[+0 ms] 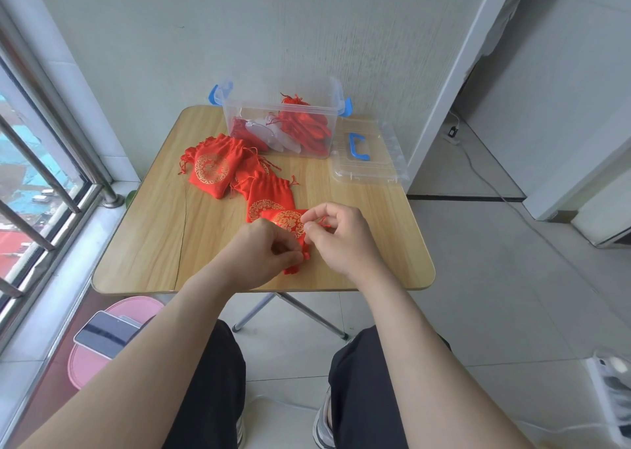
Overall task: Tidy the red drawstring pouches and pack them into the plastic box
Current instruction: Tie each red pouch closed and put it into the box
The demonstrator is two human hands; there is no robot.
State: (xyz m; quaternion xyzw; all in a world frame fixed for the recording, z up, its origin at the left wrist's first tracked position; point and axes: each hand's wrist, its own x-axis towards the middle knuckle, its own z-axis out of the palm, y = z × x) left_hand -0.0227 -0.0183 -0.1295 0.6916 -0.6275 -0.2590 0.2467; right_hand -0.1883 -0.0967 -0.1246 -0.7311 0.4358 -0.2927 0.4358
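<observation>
Desk: a small wood-grain folding desk [153, 237] stood against a pale wall, beside a barred window [34, 162].
Held pouch: one red drawstring pouch [288, 221] with a gold roundel lay near the desk's front edge, between the person's two hands.
Left grip: the left grip [263, 254] was narrow, its fingers curled in and pinching the pouch's bunched near end.
Right grip: the right grip [338, 237] pinched a thin red cord at the pouch's right side between thumb and forefinger, with the other fingers curled.
Loose pouches: a heap of loose pouches [213, 168] lay overlapping at mid-desk, the nearest one touching the held pouch.
Plastic box: the clear plastic box [283, 109] sat open at the back of the desk, with blue latches [214, 94] at both ends.
Packed pouches: the packed pouches [304, 124] were piled inside the box, mostly toward its right end.
Lid: the clear lid [372, 168] lay flat just right of the box, its blue handle [356, 146] facing up.
Below the desk: a phone [106, 334] rested on a pink stool [85, 370] to the left.
</observation>
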